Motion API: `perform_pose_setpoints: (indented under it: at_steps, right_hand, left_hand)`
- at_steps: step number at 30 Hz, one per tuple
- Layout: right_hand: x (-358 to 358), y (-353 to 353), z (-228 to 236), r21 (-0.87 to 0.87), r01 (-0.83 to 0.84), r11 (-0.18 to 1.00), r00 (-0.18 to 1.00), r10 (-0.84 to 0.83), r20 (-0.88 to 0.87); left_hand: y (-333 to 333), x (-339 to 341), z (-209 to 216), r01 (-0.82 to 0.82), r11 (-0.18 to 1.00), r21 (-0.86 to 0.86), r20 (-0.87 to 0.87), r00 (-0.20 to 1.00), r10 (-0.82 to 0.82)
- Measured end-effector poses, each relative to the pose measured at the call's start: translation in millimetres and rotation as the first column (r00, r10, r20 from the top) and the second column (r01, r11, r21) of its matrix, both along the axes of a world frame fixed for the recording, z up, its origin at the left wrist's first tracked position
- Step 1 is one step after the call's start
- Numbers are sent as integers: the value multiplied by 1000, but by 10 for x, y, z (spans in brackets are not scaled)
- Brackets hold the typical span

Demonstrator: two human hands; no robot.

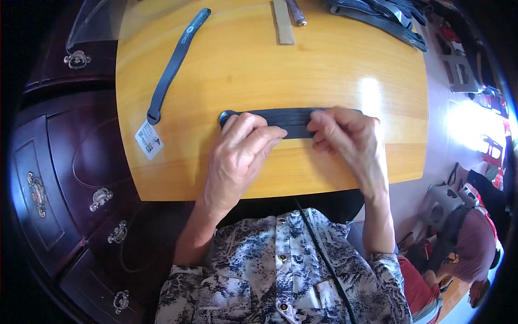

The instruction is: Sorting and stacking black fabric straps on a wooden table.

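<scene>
Yellow varnished wood filled the middle of the view, where a person in a blue-and-white patterned shirt (280, 270) worked at a small table (259, 81) with both bare hands. A dark blue-grey strap (294, 117) lay flat across the tabletop near its front edge, running left to right, its rounded end (225, 115) showing just past the left hand.

The left hand (237, 156) lay palm down over the left part of the strap, fingers curled and closed, their tips pressing on the band. The right hand (350, 137) met it from the other side, fingers bent tightly and pinching the strap's edge, so that the fingertips of the two hands sat just beside one another at the strap's middle. Both hands held the strap down against the wood.

A second strap (175, 62) of the same colour lay diagonally at the table's left, well apart from the hands, with a white paper tag (149, 140) at its lower end, near the table's edge. At the far edge sat a flat tan strip (283, 24) with a slim metal-tipped tool (296, 13) just beside it, and a heap of more dark straps (386, 19) at the far right corner.

Dark red-brown cabinets with metal handles (101, 198) stood to the left of the table. At lower right, a grey plastic stool (445, 202) stood on the pale floor beside another person (477, 243).
</scene>
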State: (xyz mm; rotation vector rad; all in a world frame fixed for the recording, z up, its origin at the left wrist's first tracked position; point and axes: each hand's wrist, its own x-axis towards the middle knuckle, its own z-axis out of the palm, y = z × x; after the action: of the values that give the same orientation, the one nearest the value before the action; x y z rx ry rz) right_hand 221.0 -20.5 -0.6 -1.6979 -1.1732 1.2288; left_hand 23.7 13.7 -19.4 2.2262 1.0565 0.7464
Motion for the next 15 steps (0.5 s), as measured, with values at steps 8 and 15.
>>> perform_pose_setpoints:
  at_steps: [8,15]
  right_hand:
    - [127,81,49,-224,48,973,993,-71,-97]
    - [-57,-87,216,21,-68,997,995,69,-71]
  left_hand:
    - [37,-105,107,-31,942,-333,91,994,65]
    - [-7,-393,75,-138,973,185,-227,957,179]
